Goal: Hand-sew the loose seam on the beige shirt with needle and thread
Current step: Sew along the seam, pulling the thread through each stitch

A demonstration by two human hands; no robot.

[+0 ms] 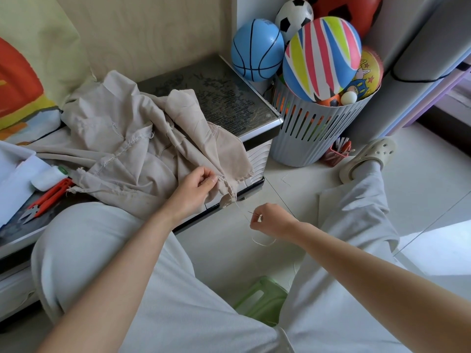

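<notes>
Mid-stitch, it seems — left hand [196, 187] pinches beige shirt [122, 149] seam | right hand [270, 220] pinches needle [252, 213], thread [240, 210] running to cloth | frayed edge apparently unfinished

Left hand [197, 186] pinches beige shirt [132, 154] — right hand [270, 220] pinches thread [242, 212].

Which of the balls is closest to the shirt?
The light blue ball with black basketball lines, leftmost of the pile; the others sit further right.

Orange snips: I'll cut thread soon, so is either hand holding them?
No, the orange snips lie on the table beside the beige shirt, away from the left hand and right hand.
</notes>
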